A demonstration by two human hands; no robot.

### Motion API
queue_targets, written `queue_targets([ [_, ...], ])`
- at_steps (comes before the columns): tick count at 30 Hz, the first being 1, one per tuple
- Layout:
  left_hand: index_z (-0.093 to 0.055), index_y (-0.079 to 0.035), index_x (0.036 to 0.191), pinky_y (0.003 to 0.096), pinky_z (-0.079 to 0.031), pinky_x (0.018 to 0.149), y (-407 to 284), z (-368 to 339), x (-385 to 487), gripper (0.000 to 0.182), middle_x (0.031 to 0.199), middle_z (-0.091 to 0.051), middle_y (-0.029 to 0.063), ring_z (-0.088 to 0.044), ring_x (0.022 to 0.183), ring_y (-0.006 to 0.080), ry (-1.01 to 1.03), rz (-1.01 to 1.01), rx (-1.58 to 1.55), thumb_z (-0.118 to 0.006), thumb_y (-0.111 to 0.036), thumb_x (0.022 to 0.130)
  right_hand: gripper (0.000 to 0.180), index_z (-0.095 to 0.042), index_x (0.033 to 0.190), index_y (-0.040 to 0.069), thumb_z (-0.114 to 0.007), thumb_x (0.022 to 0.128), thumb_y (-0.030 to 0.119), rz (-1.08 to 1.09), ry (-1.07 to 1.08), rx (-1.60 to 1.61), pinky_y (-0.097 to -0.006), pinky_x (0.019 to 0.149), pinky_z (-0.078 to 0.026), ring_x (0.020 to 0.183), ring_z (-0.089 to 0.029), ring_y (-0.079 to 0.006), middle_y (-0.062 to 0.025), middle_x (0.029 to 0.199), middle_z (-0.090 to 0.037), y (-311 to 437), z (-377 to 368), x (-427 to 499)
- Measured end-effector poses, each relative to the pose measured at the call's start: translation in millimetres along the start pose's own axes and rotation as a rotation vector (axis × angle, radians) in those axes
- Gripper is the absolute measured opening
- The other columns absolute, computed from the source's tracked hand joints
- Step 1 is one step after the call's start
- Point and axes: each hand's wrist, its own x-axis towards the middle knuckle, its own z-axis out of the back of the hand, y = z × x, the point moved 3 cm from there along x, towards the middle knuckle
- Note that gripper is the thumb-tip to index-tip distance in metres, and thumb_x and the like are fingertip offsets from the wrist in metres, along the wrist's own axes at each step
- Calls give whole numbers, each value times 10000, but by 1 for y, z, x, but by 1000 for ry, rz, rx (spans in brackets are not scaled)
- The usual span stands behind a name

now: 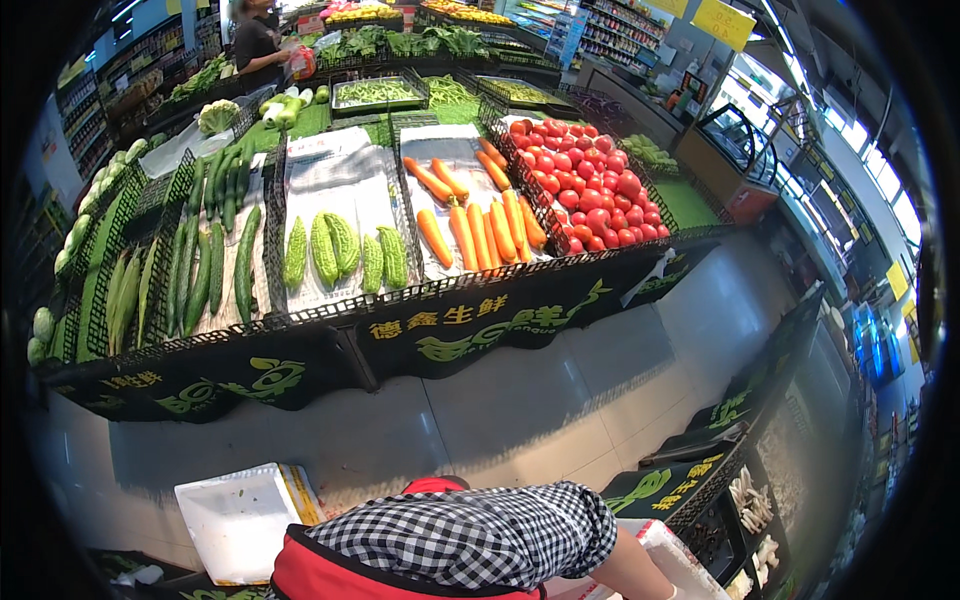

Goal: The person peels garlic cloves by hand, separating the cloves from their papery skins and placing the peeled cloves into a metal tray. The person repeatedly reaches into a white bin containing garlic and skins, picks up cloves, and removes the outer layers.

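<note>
Both my hands are out of view. At the bottom, a torso in a black-and-white checked shirt [465, 532] with red cloth [337, 574] leans low; whose body it is cannot be told. Its bare forearm [637, 566] reaches down beside a white foam box [686, 562], with the hand cut off by the frame. An open white foam box [236, 525] lies left of the torso. Beyond the aisle, a vegetable stand holds cucumbers [247, 262], bitter melons [337, 247], carrots [472, 232] and red tomatoes [592, 184] in black mesh-edged sections.
Tiled floor [525, 420] runs between the stand and a second display [712, 480] on the right, holding pale mushrooms [750, 502]. A person [259, 45] holding a plastic bag stands at the back left. A glass-fronted case [731, 150] stands at the far right.
</note>
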Motion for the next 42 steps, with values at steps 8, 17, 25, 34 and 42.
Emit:
queue_targets([
  [8, -640, -84, 951, 379, -509, 713, 37, 15, -27, 200, 907, -640, 87, -617, 822, 237, -115, 101, -163, -558, -237, 851, 419, -466, 1307, 67, -467, 960, 300, 14, -9, 31, -272, 750, -517, 953, -579, -168, -51, 1141, -580, -4, 4, -12],
  [17, -619, -79, 954, 362, -515, 690, -148, -64, 34, 167, 893, -625, 79, -609, 797, 217, 218, -349, -137, -554, -206, 868, 460, -433, 1347, 64, -460, 961, 313, 72, -92, 116, -280, 775, -517, 992, -577, -185, -63, 1190, -566, -1, 43, -36],
  [25, -600, -75, 956, 346, -520, 670, -376, -205, -41, 137, 880, -611, 71, -602, 775, 198, 912, -691, -355, -550, -179, 884, 498, -404, 1382, 62, -454, 962, 323, 384, -418, 561, -287, 797, -517, 1026, -575, -200, -74, 1233, -554, -5, 164, -174],
  [34, -574, -75, 969, 310, -485, 565, -450, -261, -114, 106, 873, -605, 78, -571, 696, 160, 1023, -392, -512, -564, -149, 894, 609, -460, 1299, 64, -538, 881, 500, 587, -90, 514, -379, 640, -558, 985, -611, -288, -170, 1210, -552, 26, 199, -238],
  [42, -427, -65, 1357, 362, -460, 901, -460, -256, -86, 697, 1085, -622, 235, -610, 1019, 313, 999, -1410, 849, -678, -342, 768, 664, -435, 1307, 18, -538, 877, 513, 941, -328, 707, -359, 554, -556, 1000, -588, -292, -200, 1263, -483, 1, 238, -344],
])
